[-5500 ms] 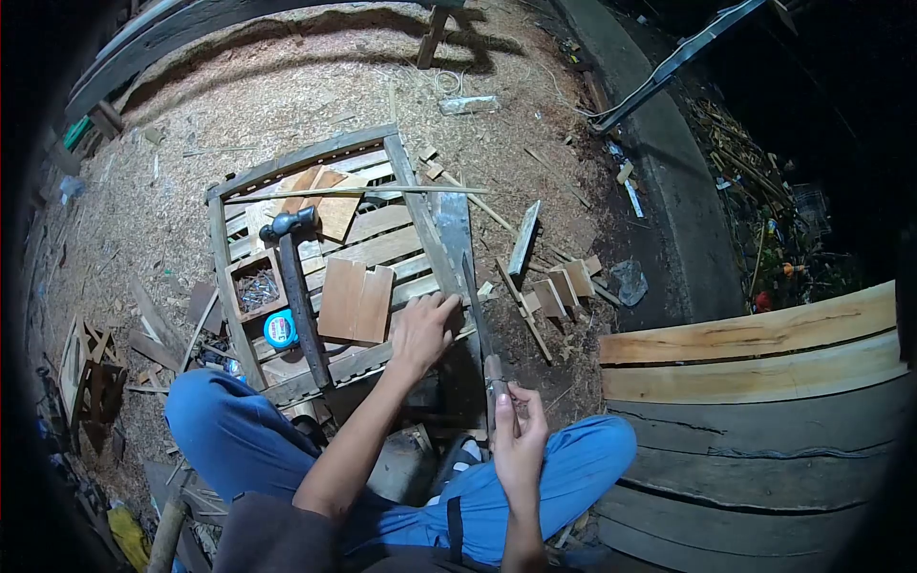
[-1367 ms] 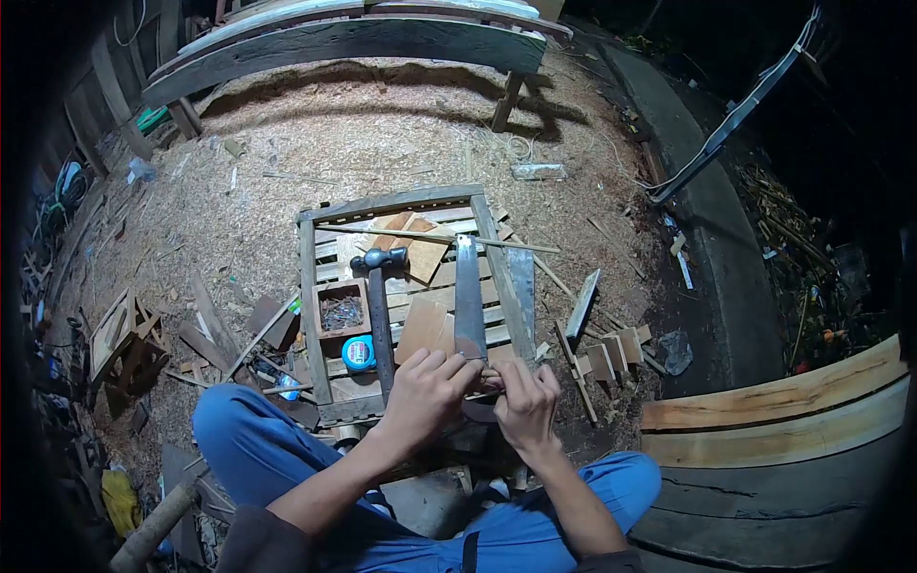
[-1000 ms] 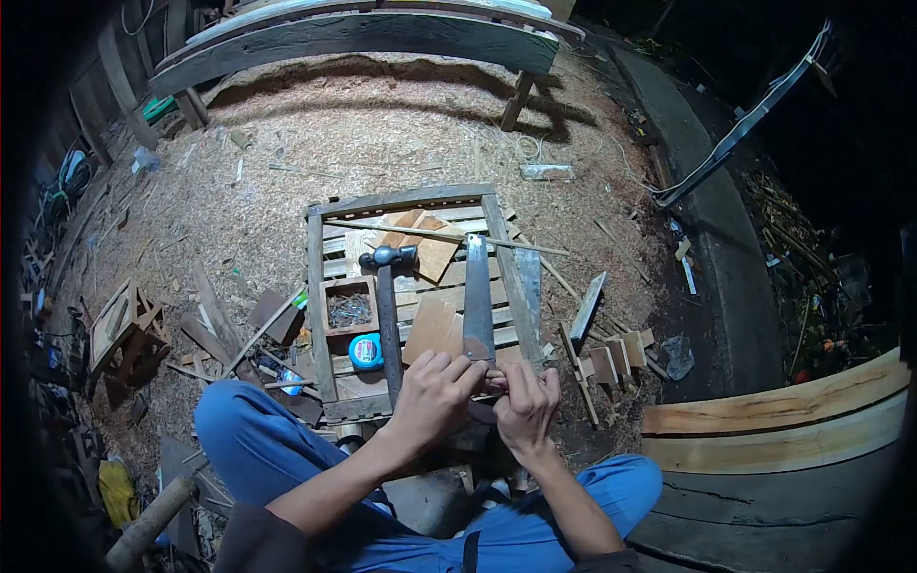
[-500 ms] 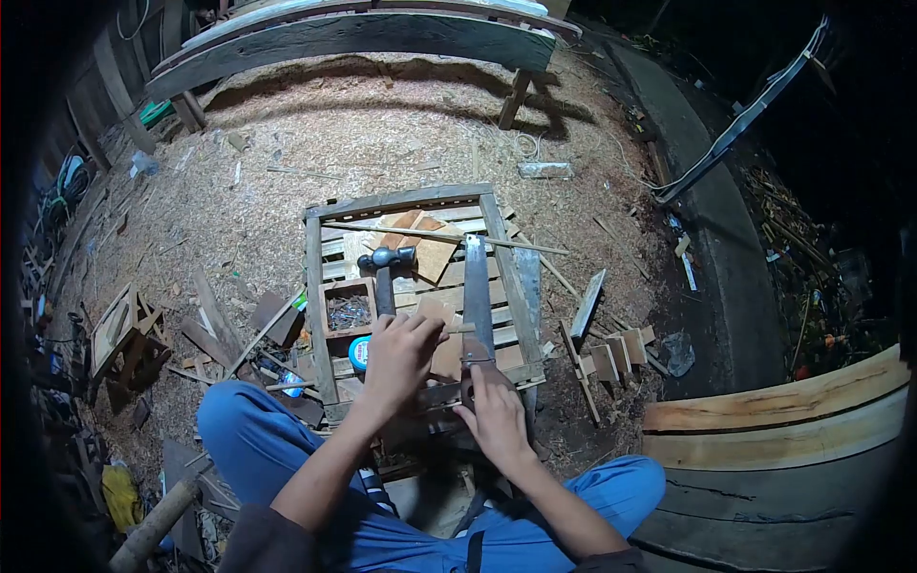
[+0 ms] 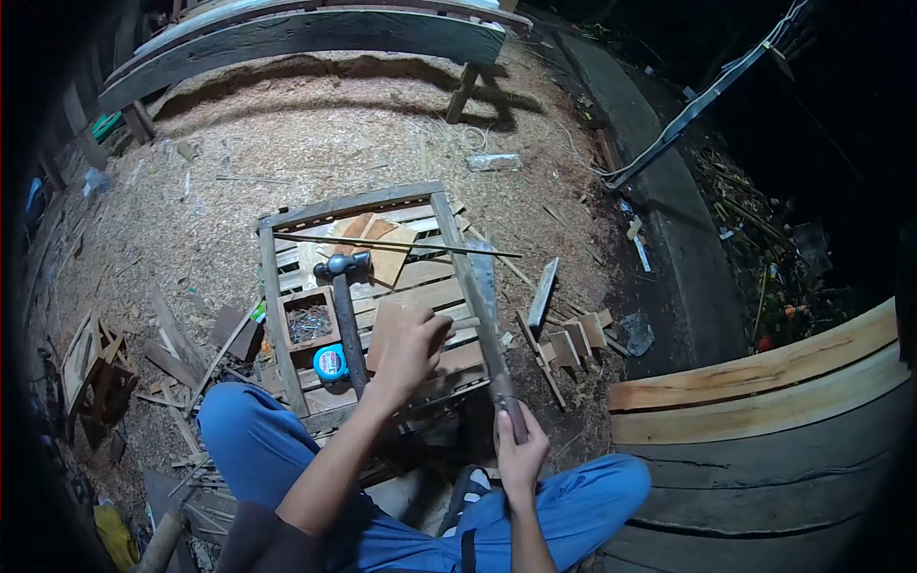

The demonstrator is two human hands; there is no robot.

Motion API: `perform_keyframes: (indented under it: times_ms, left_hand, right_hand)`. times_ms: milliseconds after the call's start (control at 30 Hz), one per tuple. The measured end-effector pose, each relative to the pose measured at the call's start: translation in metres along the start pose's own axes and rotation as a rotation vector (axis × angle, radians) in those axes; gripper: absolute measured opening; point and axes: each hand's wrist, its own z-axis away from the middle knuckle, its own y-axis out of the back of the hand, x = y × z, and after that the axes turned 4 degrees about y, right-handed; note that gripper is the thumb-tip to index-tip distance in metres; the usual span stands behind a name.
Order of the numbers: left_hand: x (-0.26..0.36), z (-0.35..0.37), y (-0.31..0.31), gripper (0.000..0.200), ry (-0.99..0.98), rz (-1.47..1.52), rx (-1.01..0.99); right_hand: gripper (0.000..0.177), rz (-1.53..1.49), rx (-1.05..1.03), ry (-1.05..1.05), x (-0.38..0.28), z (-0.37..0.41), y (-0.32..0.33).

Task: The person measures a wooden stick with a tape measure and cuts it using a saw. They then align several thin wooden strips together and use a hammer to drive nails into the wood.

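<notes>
My left hand is closed over the slatted wooden table, fingers curled round a thin wood strip whose end sticks out to the right. A flat piece of board lies beside and partly under this hand. Low at the table's right side, my right hand grips the handle of a handsaw, its blade angled up and away along the table's right edge. To the left of my left hand are a hammer, a blue tape measure and a wooden box of nails.
Thin boards and a long dark stick lie across the far part of the slatted table. Offcuts lie to the right, and planks at lower right. A workbench stands behind, over shavings-covered ground.
My right hand has drawn the saw off the tabletop, toward me and to the right, and now wraps its handle. My left hand has moved slightly right across the table with the strip.
</notes>
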Motion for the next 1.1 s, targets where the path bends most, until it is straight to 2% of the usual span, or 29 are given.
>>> perform_keyframes:
  times_ms: [33, 100, 133, 233, 267, 400, 500, 533, 633, 767, 800, 867, 1000, 1100]
  left_hand:
    - [-0.003, 0.003, -0.012, 0.015, -0.003, 0.01, -0.01]
    - [-0.006, 0.004, -0.035, 0.02, -0.122, 0.01, -0.047]
    - [-0.003, 0.005, -0.04, 0.028, -0.15, -0.098, -0.094]
    - [0.001, 0.009, -0.07, 0.032, -0.13, -0.041, -0.153]
    - [0.0, 0.011, -0.077, 0.036, -0.124, -0.039, -0.171]
    - [-0.009, 0.012, -0.099, 0.037, -0.139, -0.036, -0.148]
    - [-0.011, 0.011, -0.111, 0.039, -0.026, 0.034, -0.148]
    - [-0.014, 0.011, -0.114, 0.04, -0.061, 0.033, -0.149]
    - [-0.014, 0.01, -0.115, 0.043, -0.074, 0.03, -0.169]
    - [-0.017, 0.012, -0.121, 0.047, -0.076, -0.061, -0.243]
    - [-0.022, 0.012, -0.122, 0.05, -0.167, -0.119, -0.196]
    - [-0.03, 0.012, -0.128, 0.052, -0.192, -0.155, -0.178]
    - [-0.029, 0.013, -0.132, 0.054, -0.186, -0.184, -0.175]
    - [-0.026, 0.013, -0.129, 0.053, -0.197, -0.21, -0.171]
  right_hand:
    - [0.029, 0.009, 0.01, -0.006, -0.004, 0.008, 0.004]
    - [0.028, -0.121, 0.16, 0.0, -0.011, 0.021, 0.009]
    - [0.031, -0.098, 0.185, -0.001, 0.001, 0.025, 0.009]
    - [0.03, -0.222, 0.224, -0.165, -0.014, 0.024, -0.007]
    - [0.03, -0.149, 0.202, -0.068, 0.017, 0.022, -0.008]
    - [0.03, -0.022, 0.204, -0.022, 0.025, 0.015, -0.013]
    - [0.033, -0.013, 0.231, 0.037, 0.024, 0.009, -0.013]
    - [0.037, -0.01, 0.19, -0.047, 0.027, 0.008, -0.009]
    - [0.038, 0.023, 0.193, 0.016, 0.015, 0.002, -0.008]
    - [0.039, -0.045, 0.118, -0.041, 0.015, -0.008, -0.005]
    - [0.039, -0.037, 0.116, -0.034, 0.016, -0.009, -0.005]
    - [0.04, -0.047, 0.095, -0.038, 0.023, -0.011, -0.005]
    - [0.04, -0.007, 0.127, -0.048, 0.026, -0.012, -0.011]
    - [0.04, -0.025, 0.157, 0.02, 0.032, -0.012, -0.013]
